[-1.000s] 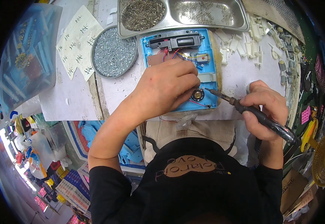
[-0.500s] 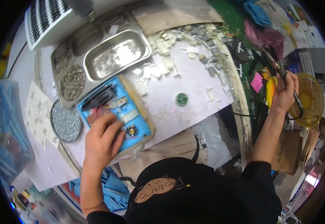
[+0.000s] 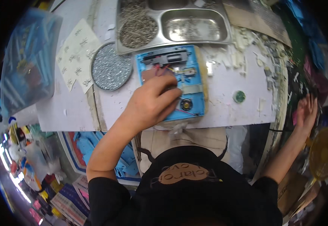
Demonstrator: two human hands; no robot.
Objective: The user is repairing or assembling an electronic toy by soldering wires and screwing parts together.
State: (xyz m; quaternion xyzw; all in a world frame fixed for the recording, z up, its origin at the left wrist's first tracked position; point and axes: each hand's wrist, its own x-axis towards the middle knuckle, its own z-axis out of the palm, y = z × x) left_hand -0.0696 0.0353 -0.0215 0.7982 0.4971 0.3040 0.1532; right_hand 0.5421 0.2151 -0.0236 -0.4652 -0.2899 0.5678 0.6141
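1. Pressing down on the blue case (image 3: 188, 75), the left hand (image 3: 151, 103) lies flat over its lower left part, fingers together on the open wiring.
2. The right hand (image 3: 306, 113) is well right of the case, at the bench edge, fingers spread, holding nothing that I can see.
3. Above the case sits the steel tray (image 3: 173, 24); left of it, a round dish (image 3: 111, 71).
4. The step looks like steadying the case; the next move likely calls for a tool brought to the wires.
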